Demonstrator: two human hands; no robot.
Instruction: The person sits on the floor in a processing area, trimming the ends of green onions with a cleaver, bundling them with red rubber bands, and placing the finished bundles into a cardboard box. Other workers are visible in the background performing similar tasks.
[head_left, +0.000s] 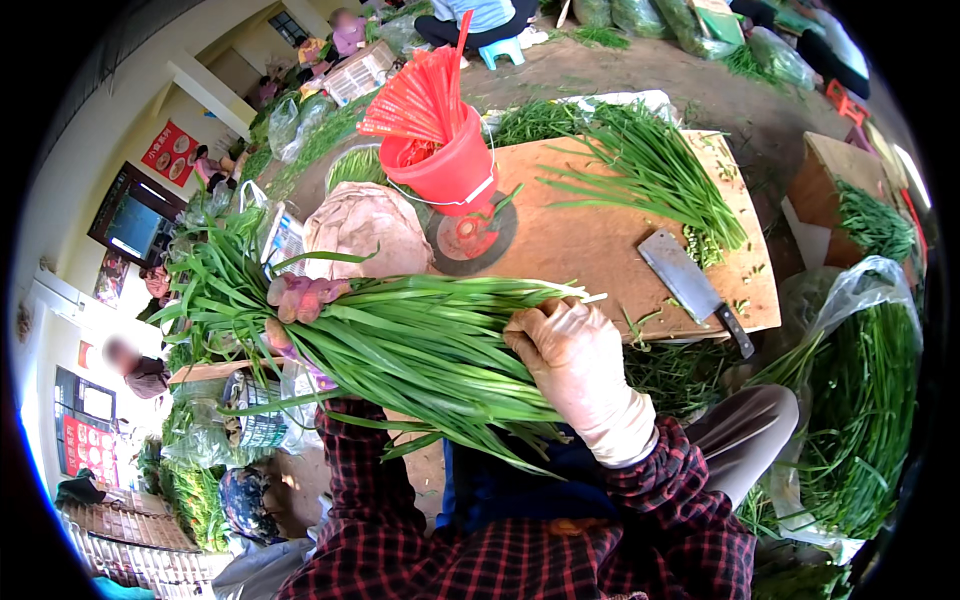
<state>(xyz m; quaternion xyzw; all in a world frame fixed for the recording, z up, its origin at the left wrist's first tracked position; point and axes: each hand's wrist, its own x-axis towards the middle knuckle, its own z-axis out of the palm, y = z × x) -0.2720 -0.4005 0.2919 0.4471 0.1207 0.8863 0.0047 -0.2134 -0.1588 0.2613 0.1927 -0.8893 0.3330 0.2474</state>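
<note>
A thick bunch of long, flat-leaved garlic chives (427, 337) lies across in front of me, above my lap. My left hand (304, 300), in a thin purplish glove, is wrapped around its leafy end, with leaf tips fanning out beyond. Over the stem end, my right hand (574, 367) in a whitish glove has its fingers curled in on the stems; its fingertips are partly hidden. Some pale stem ends stick out above that hand. On the wooden board (555, 232) rests a cleaver (682, 276) with a black handle, beside a second pile of chives (660, 180).
A red bucket (442, 169) of red printed strips stands at the board's far left, near a dark round disc (491, 247) and a pale cloth bundle (367, 225). An open plastic bag of chives (855, 420) is at my right. Several people sit farther off.
</note>
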